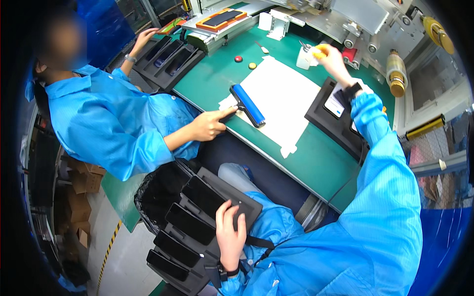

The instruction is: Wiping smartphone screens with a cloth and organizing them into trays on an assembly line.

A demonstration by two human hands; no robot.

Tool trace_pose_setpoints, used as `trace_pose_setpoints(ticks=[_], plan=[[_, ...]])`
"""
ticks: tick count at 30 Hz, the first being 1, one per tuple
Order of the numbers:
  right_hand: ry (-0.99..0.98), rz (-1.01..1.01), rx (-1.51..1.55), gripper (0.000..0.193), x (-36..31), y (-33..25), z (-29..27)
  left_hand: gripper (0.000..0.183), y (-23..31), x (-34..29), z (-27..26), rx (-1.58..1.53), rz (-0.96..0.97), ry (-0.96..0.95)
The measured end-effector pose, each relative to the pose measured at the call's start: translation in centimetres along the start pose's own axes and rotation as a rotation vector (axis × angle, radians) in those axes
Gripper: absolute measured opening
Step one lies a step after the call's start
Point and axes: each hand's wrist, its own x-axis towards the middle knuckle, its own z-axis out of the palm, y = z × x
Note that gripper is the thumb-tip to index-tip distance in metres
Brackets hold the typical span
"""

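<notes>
My left hand [230,237] rests on a black tray [252,207] over my lap, fingers apart and slightly bent beside the phones. Several dark-screened phones [191,223] lie in its slots. My right hand [333,63] reaches to the far side of the bench, closed on a small yellow piece [320,51], whose kind I cannot make out. Right beside it stands a white bottle [303,58]. Below my right wrist, a phone with a lit screen [334,104] lies in a second black tray [321,116], partly hidden by my forearm.
On the left, a co-worker's hand [210,126] holds a blue roller [248,105] over a white sheet [281,89] taped to the green bench [212,81]. Another phone tray [153,74] sits behind. Machine rollers [396,74] stand far right; a black-lined bin [153,190] is below.
</notes>
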Motion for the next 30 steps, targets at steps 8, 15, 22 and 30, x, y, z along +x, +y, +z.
trace_pose_setpoints(ticks=[8,15,22,30], plan=[[0.026,-0.125,-0.394,0.023,7.2,5.0,2.1,0.018,-1.2,-1.2,0.2,0.046,-0.226,0.112],[-0.054,-0.155,-0.35,0.019,5.5,5.0,2.3,0.019,-0.1,0.1,1.3,0.012,-0.223,0.059],[-0.015,-0.289,-0.391,0.025,6.1,5.6,2.0,0.019,-0.5,-1.2,1.3,0.035,-0.127,0.071],[-0.546,-0.232,0.329,0.024,-12.5,-14.7,4.4,0.019,-3.3,-4.5,1.8,0.343,-0.047,0.117]])
